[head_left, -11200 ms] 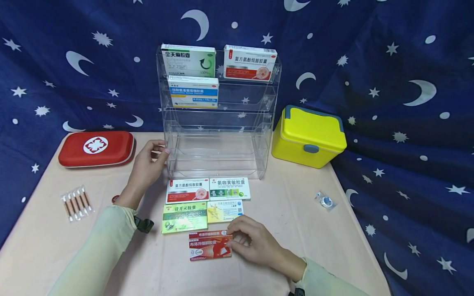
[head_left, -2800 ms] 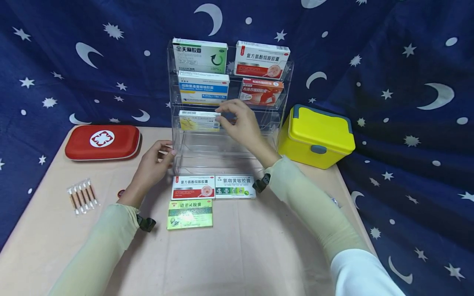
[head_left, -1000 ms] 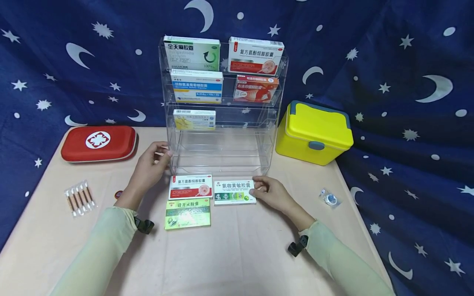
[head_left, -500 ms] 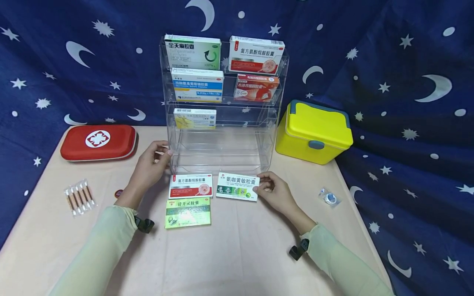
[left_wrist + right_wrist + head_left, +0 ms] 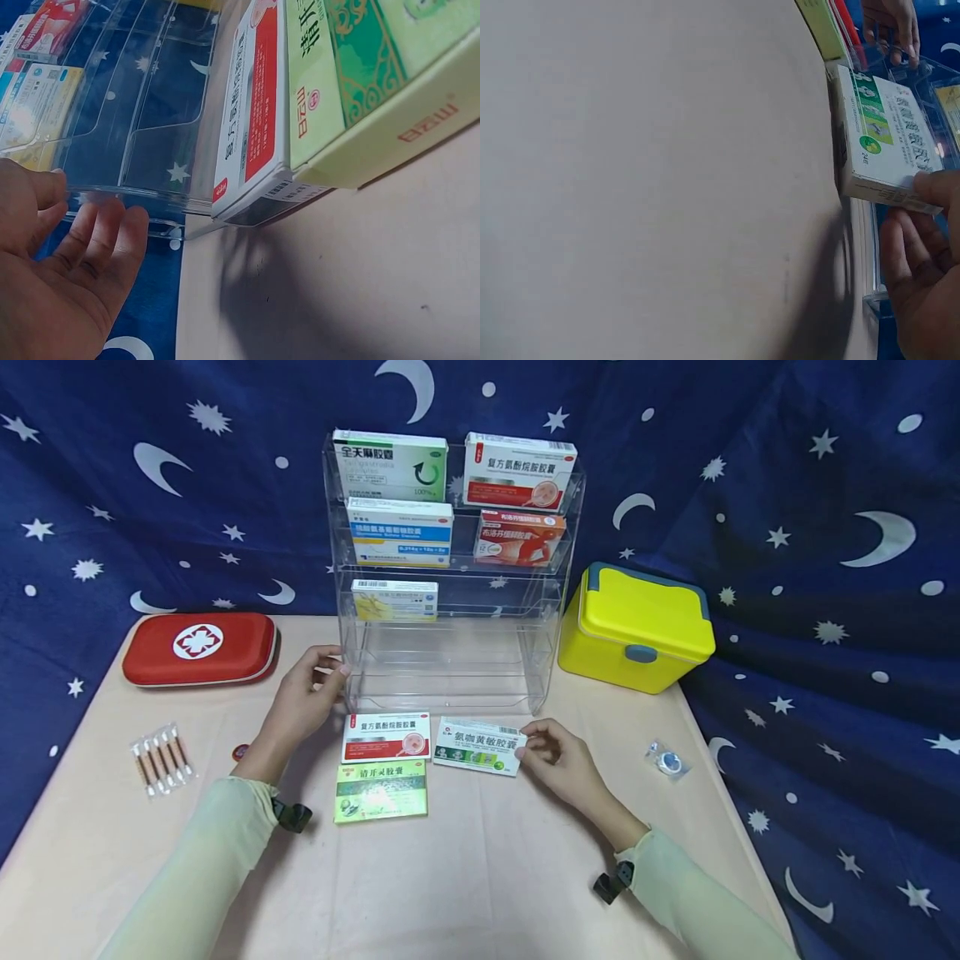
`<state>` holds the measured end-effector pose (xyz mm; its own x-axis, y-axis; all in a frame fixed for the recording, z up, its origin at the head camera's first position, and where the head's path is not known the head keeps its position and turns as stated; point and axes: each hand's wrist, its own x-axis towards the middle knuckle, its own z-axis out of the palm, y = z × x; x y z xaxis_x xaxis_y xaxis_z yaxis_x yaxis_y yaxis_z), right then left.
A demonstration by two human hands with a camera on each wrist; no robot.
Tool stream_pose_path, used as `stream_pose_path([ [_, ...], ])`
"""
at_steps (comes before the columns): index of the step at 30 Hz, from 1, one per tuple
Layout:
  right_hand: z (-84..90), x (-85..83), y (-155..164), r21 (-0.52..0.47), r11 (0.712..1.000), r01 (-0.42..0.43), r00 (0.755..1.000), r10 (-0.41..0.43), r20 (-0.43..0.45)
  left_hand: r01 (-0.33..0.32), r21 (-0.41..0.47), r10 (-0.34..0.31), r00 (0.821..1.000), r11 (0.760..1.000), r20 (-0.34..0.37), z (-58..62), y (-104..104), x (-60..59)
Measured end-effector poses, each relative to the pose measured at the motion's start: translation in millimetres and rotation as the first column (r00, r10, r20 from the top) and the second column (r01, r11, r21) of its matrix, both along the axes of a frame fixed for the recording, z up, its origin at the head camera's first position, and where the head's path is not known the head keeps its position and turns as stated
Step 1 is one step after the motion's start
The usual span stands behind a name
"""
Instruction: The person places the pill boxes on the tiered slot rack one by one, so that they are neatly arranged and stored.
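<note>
Your right hand (image 5: 558, 758) pinched right end of white-and-green medicine box (image 5: 480, 747), tilted up off bench (image 5: 480, 877), just in front of clear acrylic rack (image 5: 450, 677). Box's long axis ran left-right, box lying left of hand. Your left hand (image 5: 303, 697), fingers loosely spread, touched rack's left edge. Red-and-white box (image 5: 386, 737) and green box (image 5: 380, 791) lay flat between your hands.

In the right wrist view the frame's edge is cutting off the right hand (image 5: 922, 277), showing only part of its palm and fingers (image 5: 904, 232). The left hand (image 5: 56, 277) is running off the left wrist frame too. Small print on the white-and-green box (image 5: 478, 747) is staying too fine to read. The clear rack (image 5: 450, 635) is blurring the stars behind it.
</note>
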<state>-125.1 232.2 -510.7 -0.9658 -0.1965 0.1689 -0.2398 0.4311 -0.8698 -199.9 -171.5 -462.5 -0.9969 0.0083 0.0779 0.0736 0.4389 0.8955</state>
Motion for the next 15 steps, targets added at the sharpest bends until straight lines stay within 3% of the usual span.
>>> stream_pose_path([
  [5,1.0,5.7,-2.3,-0.022,0.999,-0.026,1.0,0.026,-0.014,0.0,-0.001,0.0,1.0,1.0,-0.004,-0.8,-1.7,0.9],
  [9,12.3,-0.8,-3.2,-0.056,0.998,-0.032,0.999,0.032,-0.004,0.007,0.004,-0.007,1.0,1.0,-0.012,-2.0,-2.2,0.7],
  [12,41.6,-11.3,-6.2,-0.072,0.997,-0.024,1.0,0.023,-0.02,0.012,0.004,-0.012,1.0,1.0,-0.017,-2.8,-1.9,-0.3],
  [15,82.5,-25.9,-10.0,-0.047,0.999,-0.005,0.997,0.001,-0.081,0.011,-0.005,-0.011,1.0,1.0,-0.016,-2.9,-1.7,-0.8],
])
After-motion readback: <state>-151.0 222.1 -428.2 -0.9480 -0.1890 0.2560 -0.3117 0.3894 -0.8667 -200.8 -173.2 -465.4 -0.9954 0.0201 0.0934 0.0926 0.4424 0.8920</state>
